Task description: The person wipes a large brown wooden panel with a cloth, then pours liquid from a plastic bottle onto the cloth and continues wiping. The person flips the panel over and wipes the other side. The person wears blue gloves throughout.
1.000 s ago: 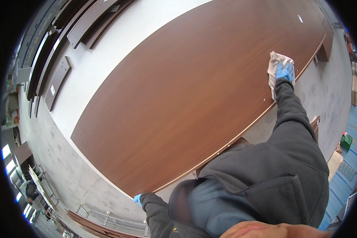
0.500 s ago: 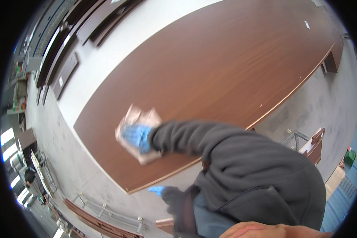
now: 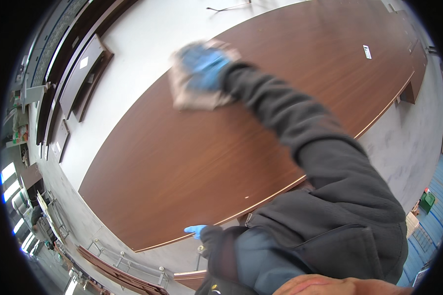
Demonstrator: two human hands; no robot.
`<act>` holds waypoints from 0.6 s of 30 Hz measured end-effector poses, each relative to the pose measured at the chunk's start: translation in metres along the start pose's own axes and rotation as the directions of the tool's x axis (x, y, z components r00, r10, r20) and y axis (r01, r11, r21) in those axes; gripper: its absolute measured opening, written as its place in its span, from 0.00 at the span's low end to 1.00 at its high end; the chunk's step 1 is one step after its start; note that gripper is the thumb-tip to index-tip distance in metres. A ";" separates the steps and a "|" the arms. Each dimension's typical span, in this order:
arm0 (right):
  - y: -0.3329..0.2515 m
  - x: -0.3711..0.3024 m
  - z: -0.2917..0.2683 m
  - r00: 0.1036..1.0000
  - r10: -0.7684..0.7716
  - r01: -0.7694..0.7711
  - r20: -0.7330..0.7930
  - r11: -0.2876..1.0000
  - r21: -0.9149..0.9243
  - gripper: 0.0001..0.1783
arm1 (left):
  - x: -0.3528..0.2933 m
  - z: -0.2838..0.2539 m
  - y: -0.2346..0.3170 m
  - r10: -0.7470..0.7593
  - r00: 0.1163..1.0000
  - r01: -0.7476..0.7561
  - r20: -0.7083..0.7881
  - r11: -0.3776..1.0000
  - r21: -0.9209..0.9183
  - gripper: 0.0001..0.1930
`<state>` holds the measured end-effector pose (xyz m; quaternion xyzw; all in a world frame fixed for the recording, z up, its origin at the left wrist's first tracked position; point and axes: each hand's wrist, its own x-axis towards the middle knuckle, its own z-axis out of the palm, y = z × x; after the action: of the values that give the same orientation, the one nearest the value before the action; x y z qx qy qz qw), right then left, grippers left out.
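Note:
My right hand (image 3: 204, 66), in a blue glove and smeared by motion, presses a crumpled beige cloth (image 3: 202, 98) against the far edge of a large brown wooden tabletop (image 3: 182, 162). Part of the cloth reaches over that curved edge. My right arm stretches far across the board. Close to the near edge, low in the picture, is my left hand (image 3: 196, 230), also blue-gloved. Its fingers point left, stretched out, with nothing visible in them; the sleeve covers the rest. A small white label (image 3: 367, 51) lies on the board at the right.
Dark brown panels (image 3: 81, 73) stand at the upper left, beyond a pale floor. Metal frames with brown boards (image 3: 118, 270) stand at the lower left. A green bin (image 3: 427, 201) is at the far right on blue flooring. Another person (image 3: 36, 216) shows small at the left.
My right hand and the cloth have moved up and right, from the tabletop's left part to its far edge. My left hand has hardly moved. The view has shifted slightly.

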<state>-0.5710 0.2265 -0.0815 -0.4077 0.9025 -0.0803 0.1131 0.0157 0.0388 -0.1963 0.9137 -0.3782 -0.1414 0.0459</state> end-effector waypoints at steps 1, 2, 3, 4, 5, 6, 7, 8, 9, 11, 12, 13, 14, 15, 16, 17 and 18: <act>0.063 -0.023 -0.005 0.991 0.075 -0.075 -0.108 0.997 0.003 0.16 | -0.009 -0.005 0.008 -0.018 1.000 0.018 0.002 1.000 0.023 0.59; 0.122 -0.059 -0.003 0.969 0.212 -0.216 -0.126 0.976 -0.018 0.16 | -0.021 -0.006 0.015 -0.051 0.998 0.053 -0.047 0.998 0.022 0.57; 0.181 -0.094 -0.001 0.927 0.348 -0.356 -0.142 0.934 -0.037 0.17 | -0.033 -0.007 0.021 -0.040 0.998 0.038 -0.041 0.998 -0.050 0.56; 0.239 -0.130 0.002 0.866 0.462 -0.472 -0.192 0.882 -0.010 0.18 | -0.047 -0.008 0.026 -0.050 0.998 0.046 -0.039 0.993 -0.110 0.55; 0.283 -0.176 0.013 0.806 0.546 -0.567 -0.230 0.823 -0.034 0.20 | -0.063 -0.007 0.029 -0.057 0.998 0.054 -0.015 0.986 -0.160 0.53; 0.326 -0.222 0.021 0.733 0.609 -0.640 -0.302 0.768 -0.005 0.23 | -0.075 -0.009 0.034 -0.054 0.998 0.058 0.027 0.983 -0.175 0.51; 0.360 -0.270 0.035 0.692 0.553 -0.642 -0.464 0.765 -0.045 0.26 | -0.085 -0.011 0.037 -0.095 0.992 0.084 -0.081 0.987 -0.135 0.50; 0.389 -0.313 0.050 0.594 0.596 -0.716 -0.540 0.698 -0.017 0.30 | -0.094 -0.015 0.038 -0.043 0.999 0.041 -0.013 0.992 -0.117 0.47; 0.412 -0.362 0.058 0.560 0.730 -0.792 -0.393 0.610 0.004 0.32 | -0.099 -0.016 0.040 -0.039 0.998 0.036 -0.045 0.997 -0.061 0.47; 0.437 -0.427 0.090 0.436 0.713 -0.842 -0.550 0.538 0.030 0.35 | -0.100 -0.019 0.042 0.000 0.999 0.001 -0.042 1.000 0.018 0.45; 0.441 -0.448 0.101 0.303 0.746 -0.890 -0.593 0.444 0.104 0.36 | -0.096 -0.020 0.041 -0.018 0.999 0.017 -0.032 1.000 -0.018 0.45; 0.446 -0.450 0.108 0.274 0.774 -0.922 -0.571 0.381 0.074 0.40 | -0.090 -0.021 0.040 -0.035 0.999 0.034 -0.023 0.998 -0.054 0.45; 0.444 -0.442 0.114 0.176 0.841 -0.965 -0.512 0.249 0.078 0.44 | -0.082 -0.021 0.036 -0.053 0.999 0.051 -0.014 0.995 -0.089 0.44; 0.436 -0.425 0.115 0.032 0.906 -0.993 -0.421 0.077 0.091 0.48 | -0.074 -0.015 0.035 -0.132 0.991 0.122 -0.033 0.969 -0.214 0.44; 0.426 -0.385 0.117 0.013 0.919 -0.907 -0.393 0.177 0.383 0.49 | -0.066 -0.011 0.031 -0.199 0.979 0.174 -0.044 0.928 -0.328 0.44; 0.408 -0.349 0.108 0.241 0.846 -0.957 -0.476 0.288 0.026 0.47 | -0.056 -0.009 0.025 -0.188 0.981 0.158 -0.047 0.916 -0.370 0.44; 0.384 -0.299 0.099 0.402 0.764 -0.889 -0.504 0.457 -0.015 0.42 | -0.045 -0.004 0.022 -0.164 0.986 0.132 -0.043 0.902 -0.411 0.43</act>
<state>-0.6280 0.6985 -0.2263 0.1175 0.9851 0.0296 -0.1223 -0.0282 0.0551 -0.1779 0.9150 -0.2679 -0.1849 0.2383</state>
